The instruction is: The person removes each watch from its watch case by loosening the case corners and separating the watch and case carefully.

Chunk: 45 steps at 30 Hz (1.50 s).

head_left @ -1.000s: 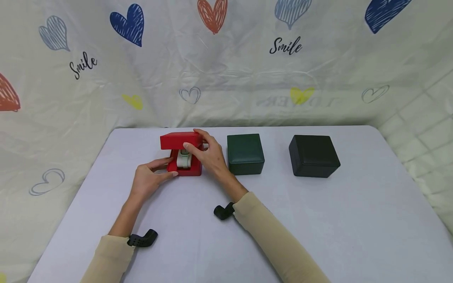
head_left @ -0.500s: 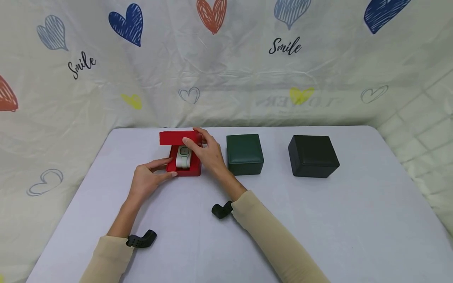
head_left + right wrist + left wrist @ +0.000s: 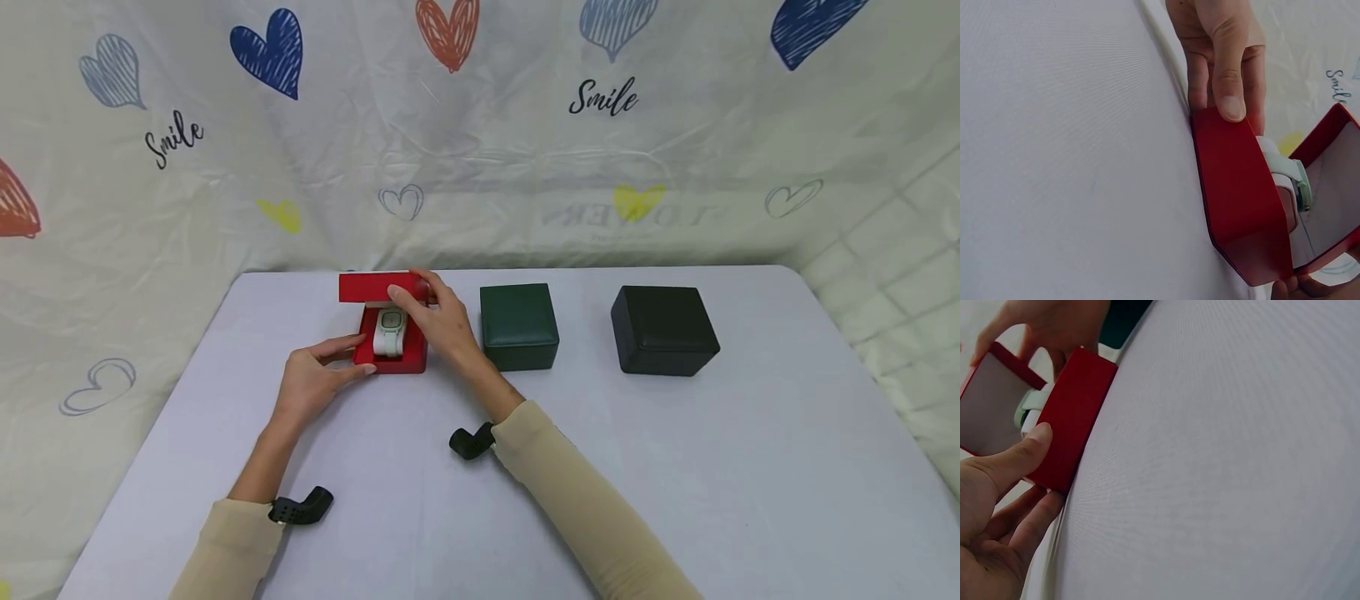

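Observation:
A small red box [image 3: 405, 365] sits on the white table at the left, its hinged lid [image 3: 363, 288] swung up. Inside, a wristwatch [image 3: 389, 325] with a pale green strap is wrapped around a white cushion. My left hand [image 3: 311, 379] grips the box's base at its left side, thumb on the front wall in the left wrist view. The right hand [image 3: 448, 329] pinches the lid at its right end, thumb in front and fingers behind. The lid's pale lining [image 3: 1338, 187] shows in the right wrist view.
A closed dark green box [image 3: 519, 325] stands just right of my right hand. Farther right is a closed black box [image 3: 666, 329]. Behind the table [image 3: 420, 517] hangs a white curtain [image 3: 502, 167] printed with hearts.
The right hand has tilted the lid up and back, so more of the watch shows. My left hand stays on the base.

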{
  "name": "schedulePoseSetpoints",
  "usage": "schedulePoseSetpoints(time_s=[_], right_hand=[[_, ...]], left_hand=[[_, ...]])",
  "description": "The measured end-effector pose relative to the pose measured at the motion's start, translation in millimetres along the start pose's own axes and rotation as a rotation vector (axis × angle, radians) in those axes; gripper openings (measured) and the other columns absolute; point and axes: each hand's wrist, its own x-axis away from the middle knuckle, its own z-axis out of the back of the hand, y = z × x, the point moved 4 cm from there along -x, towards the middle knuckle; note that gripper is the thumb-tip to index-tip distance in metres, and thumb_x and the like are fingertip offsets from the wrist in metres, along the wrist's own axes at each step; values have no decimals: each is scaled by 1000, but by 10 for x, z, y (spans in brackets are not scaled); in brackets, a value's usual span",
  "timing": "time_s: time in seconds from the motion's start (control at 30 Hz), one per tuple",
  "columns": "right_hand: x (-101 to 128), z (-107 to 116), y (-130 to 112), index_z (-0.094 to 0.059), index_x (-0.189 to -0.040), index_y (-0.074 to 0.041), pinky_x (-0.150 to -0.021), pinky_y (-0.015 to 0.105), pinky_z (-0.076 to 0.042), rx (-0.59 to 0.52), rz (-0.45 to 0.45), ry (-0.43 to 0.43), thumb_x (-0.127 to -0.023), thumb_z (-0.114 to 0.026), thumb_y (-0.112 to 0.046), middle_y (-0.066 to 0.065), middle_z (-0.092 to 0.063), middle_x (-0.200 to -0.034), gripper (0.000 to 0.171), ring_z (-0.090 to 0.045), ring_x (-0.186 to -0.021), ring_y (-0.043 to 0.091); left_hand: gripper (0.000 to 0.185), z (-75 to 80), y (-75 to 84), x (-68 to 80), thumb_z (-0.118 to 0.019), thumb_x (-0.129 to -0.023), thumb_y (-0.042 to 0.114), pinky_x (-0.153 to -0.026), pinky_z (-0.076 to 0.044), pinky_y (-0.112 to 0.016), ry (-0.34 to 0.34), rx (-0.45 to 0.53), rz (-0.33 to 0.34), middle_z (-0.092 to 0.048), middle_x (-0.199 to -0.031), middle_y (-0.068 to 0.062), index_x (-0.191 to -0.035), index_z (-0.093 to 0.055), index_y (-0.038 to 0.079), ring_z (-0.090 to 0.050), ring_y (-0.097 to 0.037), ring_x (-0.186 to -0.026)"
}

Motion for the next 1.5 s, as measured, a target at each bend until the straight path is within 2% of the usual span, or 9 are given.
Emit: schedulePoseSetpoints(time_s=[0.33,0.5,0.63,0.9,1.07,1.27,1.5], right_hand=[[4,8,-38,-42,-157,-31,-104,49,-57,-2,-30,-7,-95,-61,-60,5,-51,-150,71,-51,-134,24],[-2,-12,-40,-41,-159,-26,-104,47,-57,-12,-9,-9,-96,-60,-59,5,-45,-152,73,-51,-131,25],[-19,-25,-37,-40,-159,-21,-110,48,-53,-28,21,-20,-98,-58,-57,4,-40,-158,74,-50,-134,24],[-77,-15,16,-28,-165,-19,-120,48,-45,-77,31,-34,-103,-52,-55,6,-37,-163,75,-43,-146,25],[-76,-12,6,-26,-165,-22,-117,48,-47,-65,54,-37,-104,-56,-46,6,-36,-163,73,-42,-145,21],[-64,-11,8,-21,-167,-21,-115,49,-50,-37,54,-41,-101,-63,-39,8,-37,-162,80,-46,-141,25],[-43,-25,6,-16,-168,-18,-117,50,-47,-1,45,-68,-99,-68,-34,10,-34,-165,88,-47,-143,28]], left_hand=[[54,-6,6,-5,-87,-85,38,-90,-52,-20,7,16,-17,-73,-134,-6,-135,-72,26,-66,-27,-127],[54,-7,-6,2,-88,-85,37,-91,-52,-22,9,13,-7,-73,-135,-6,-135,-72,26,-65,-27,-128],[53,-4,-14,3,-87,-85,37,-91,-53,-22,6,12,-5,-73,-135,-6,-135,-72,26,-65,-27,-128],[53,-10,-20,8,-86,-86,38,-98,-53,-33,-6,5,-4,-72,-135,-7,-136,-71,27,-64,-27,-128],[53,-18,-3,-5,-87,-86,37,-100,-55,-39,-5,8,1,-72,-136,-7,-136,-71,27,-63,-28,-130],[53,-25,-2,-11,-86,-86,38,-104,-55,-46,-6,11,13,-71,-138,-8,-136,-71,27,-61,-29,-133],[53,-15,-23,2,-85,-87,39,-102,-54,-41,-5,4,20,-71,-137,-7,-136,-71,28,-61,-28,-132]])
